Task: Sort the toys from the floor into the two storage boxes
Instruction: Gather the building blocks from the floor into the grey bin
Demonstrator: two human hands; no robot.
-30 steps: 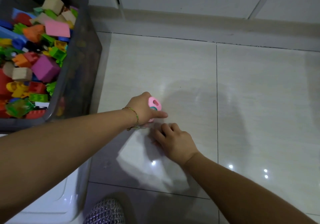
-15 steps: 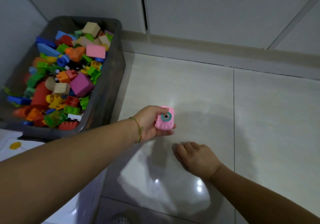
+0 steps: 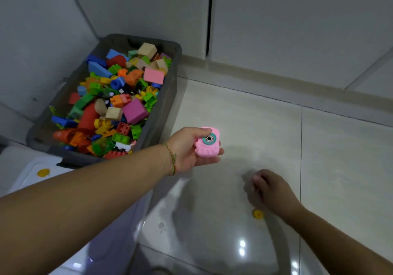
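Above the tiled floor (image 3: 244,109), mid-frame, the left hand (image 3: 185,150) has raised the pink toy camera (image 3: 207,146), grip wrapped round it; right hand (image 3: 271,192) blurred, grip cannot be told. Grey box (image 3: 168,104) likely next.

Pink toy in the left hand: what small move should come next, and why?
Probably carry the pink toy leftward, over the grey box rim. The left hand grips it above the floor, just right of that box, so it is not yet stored. The box shows blocks; whether this toy belongs with them I cannot tell.
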